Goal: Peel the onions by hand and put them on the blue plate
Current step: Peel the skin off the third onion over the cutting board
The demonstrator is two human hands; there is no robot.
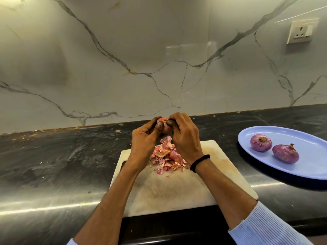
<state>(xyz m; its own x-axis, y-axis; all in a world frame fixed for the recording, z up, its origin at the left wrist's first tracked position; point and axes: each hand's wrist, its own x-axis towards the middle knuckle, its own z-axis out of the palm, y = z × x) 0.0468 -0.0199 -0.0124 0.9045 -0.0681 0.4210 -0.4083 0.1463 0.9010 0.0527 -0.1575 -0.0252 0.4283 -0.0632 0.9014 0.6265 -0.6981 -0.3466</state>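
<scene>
A pinkish-red onion (163,122) sits between the left hand (144,140) and the right hand (184,137), which wears a black wristband (200,162). Below them, pink and tan papery skins (166,156) heap on a cream, brown-stained cutting board (169,190). Right of the hand, a pale blue oval plate (286,167) carries two purple onions (261,142). Pale blue ribbed sleeves (265,225); black streaked countertop (62,156); white grey-veined marble wall (141,59).
</scene>
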